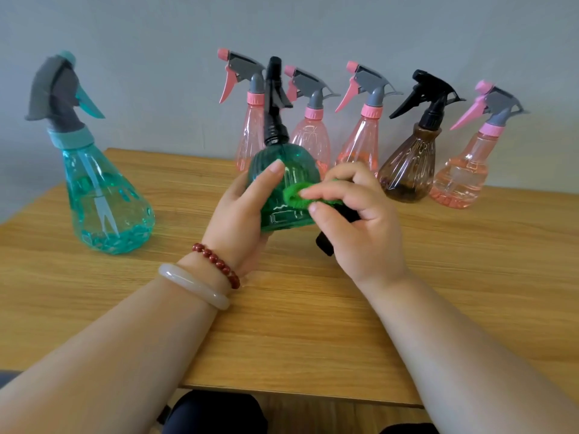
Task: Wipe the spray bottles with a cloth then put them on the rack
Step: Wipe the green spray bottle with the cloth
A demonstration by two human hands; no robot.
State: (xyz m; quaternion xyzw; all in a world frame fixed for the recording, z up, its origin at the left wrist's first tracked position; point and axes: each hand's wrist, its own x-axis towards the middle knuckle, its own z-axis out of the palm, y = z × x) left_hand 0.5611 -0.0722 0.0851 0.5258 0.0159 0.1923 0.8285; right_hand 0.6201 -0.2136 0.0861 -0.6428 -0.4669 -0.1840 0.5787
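The left hand curls round the base of a green spray bottle, lifted above the wooden table, while the right hand pinches a green cloth against its side. Left of them stands a teal bottle. Along the wall behind stand four pink bottles and a brown bottle.

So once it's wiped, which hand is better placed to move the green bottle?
Left, probably. The left hand grips the green bottle round its body, while the right hand is busy pinching the cloth.
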